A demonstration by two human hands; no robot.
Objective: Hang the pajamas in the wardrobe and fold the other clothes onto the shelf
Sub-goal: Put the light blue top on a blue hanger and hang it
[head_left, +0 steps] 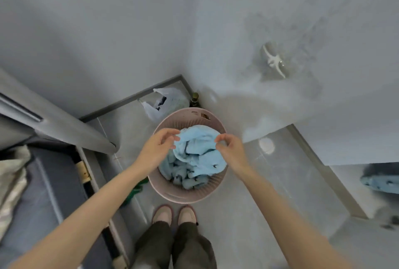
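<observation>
The left grip [158,146] and the right grip [232,148] are both out in front of the person, a little apart. Each has thumb and fingertips closed in a pinch on the upper edge of a pale blue garment [198,150]. The other fingers are loosely curled, and motion blur hides exactly how much cloth each pinch takes. The garment stretches between the two grips. Its crumpled bulk, with small dark marks on it, hangs below them into a round pink laundry basket [185,198] directly beneath, where more of the same blue cloth is heaped. The basket stands on the grey tiled floor [269,182]. Just past the grips, beyond the basket's far rim, a white plastic bag [158,106] and a dark bottle with a gold cap [195,98] sit in the corner of the wall. Out to the side of the left grip an open grey wardrobe door [60,124] slants across. Under the left forearm, beside the basket, lies something green [135,192]. Nearer the person than the grips, behind the basket, are two pale slippers [163,214]. Well off to the side of the right grip, at the frame's edge, lies another blue patterned cloth [380,182].
</observation>
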